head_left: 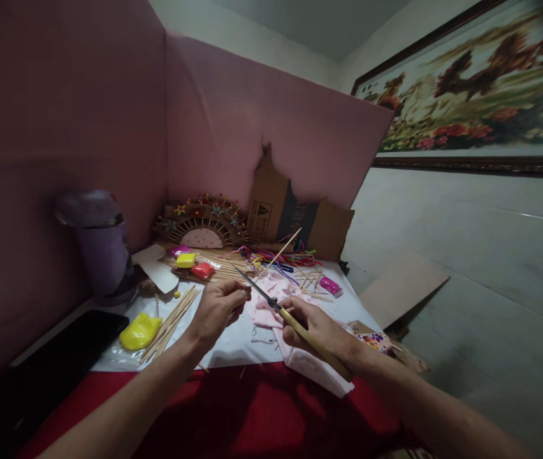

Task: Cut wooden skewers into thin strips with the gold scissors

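My left hand (217, 310) is closed in a pinch on a thin wooden stick (281, 250) that slants up and to the right. My right hand (317, 329) is wrapped round the pale wooden handle of a knife (295, 325). Its dark blade (255, 287) points up-left and crosses the stick close to my left fingers. Both hands hover over a white sheet (233, 341) laid on a red cloth (252, 408). A pink-and-white fabric piece (300, 363) lies under my right hand.
A bundle of wooden sticks (171, 322) and a yellow clay packet (140, 331) lie to the left. Red, yellow and pink packets (195, 262), a fan-shaped stick craft (202, 223), coloured pipe cleaners (281, 258), a purple cup (102, 245), a black phone (73, 347) and torn cardboard (295, 217) surround them.
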A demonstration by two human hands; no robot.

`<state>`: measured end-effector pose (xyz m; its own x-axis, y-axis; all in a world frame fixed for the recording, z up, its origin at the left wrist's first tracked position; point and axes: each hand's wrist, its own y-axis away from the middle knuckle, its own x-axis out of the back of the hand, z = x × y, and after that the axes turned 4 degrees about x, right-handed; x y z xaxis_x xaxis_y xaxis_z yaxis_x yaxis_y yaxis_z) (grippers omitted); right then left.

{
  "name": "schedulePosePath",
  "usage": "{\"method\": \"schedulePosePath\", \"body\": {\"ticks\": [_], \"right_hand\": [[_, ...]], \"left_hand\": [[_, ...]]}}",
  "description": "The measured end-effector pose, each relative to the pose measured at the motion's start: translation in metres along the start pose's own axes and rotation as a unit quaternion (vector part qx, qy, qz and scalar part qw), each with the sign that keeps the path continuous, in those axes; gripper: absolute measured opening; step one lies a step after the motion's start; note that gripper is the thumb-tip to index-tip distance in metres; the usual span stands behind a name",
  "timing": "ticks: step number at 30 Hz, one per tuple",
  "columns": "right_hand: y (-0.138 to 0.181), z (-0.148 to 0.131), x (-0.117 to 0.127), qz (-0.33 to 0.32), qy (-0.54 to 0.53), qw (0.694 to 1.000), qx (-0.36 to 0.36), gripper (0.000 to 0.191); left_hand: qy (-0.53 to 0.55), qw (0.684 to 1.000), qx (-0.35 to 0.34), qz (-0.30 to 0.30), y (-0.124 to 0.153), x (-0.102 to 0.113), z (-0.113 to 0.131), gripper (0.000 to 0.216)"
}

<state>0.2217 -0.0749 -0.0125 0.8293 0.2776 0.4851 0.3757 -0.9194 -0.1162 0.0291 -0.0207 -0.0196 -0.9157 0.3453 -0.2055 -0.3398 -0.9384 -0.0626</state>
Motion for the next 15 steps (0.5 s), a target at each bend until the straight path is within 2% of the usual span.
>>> {"method": "schedulePosePath", "body": {"ticks": [15], "right_hand": [[-0.0003,-0.004,-0.0019,0.0,0.009,1.0,-0.006,0.055]], "left_hand": [[-0.012,1.0,-0.011,0.019,0.0004,-0.0002,0.0041,0.013]]}}
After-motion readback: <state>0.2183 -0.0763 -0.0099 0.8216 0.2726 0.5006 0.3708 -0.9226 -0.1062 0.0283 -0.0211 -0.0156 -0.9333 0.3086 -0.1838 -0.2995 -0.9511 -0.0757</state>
